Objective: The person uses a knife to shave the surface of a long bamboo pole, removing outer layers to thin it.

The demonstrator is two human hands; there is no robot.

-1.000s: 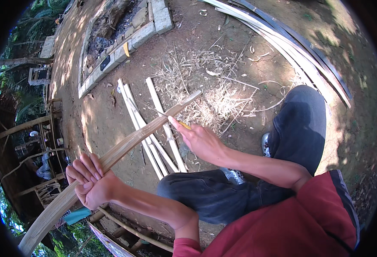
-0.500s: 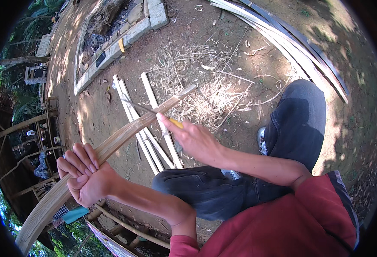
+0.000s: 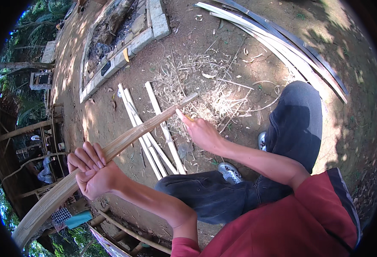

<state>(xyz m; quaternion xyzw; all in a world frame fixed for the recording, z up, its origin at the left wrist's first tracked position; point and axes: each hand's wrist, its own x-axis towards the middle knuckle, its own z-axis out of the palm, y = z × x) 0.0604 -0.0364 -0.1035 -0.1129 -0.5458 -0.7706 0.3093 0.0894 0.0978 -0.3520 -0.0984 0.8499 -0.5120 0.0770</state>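
Note:
A long pale wooden strip, perhaps split bamboo, runs slantwise from the lower left to the middle of the view. My left hand is closed round its near part, with the fingers curled over the top. Close to the strip's far end, my right hand grips a knife by its yellow handle. The right index finger or thumb reaches against the strip. I cannot make out the blade, which is mostly hidden at the strip.
Several cut pale strips lie on the ground beyond my knees, beside a heap of shavings. Longer strips are stacked at the far right. A stone-edged fire pit carries a dark flat object and a yellow curved thing.
My right hand and the knife have slid outward along the strip toward its far end; the blade no longer shows. The left hand and strip have shifted slightly rightward and down.

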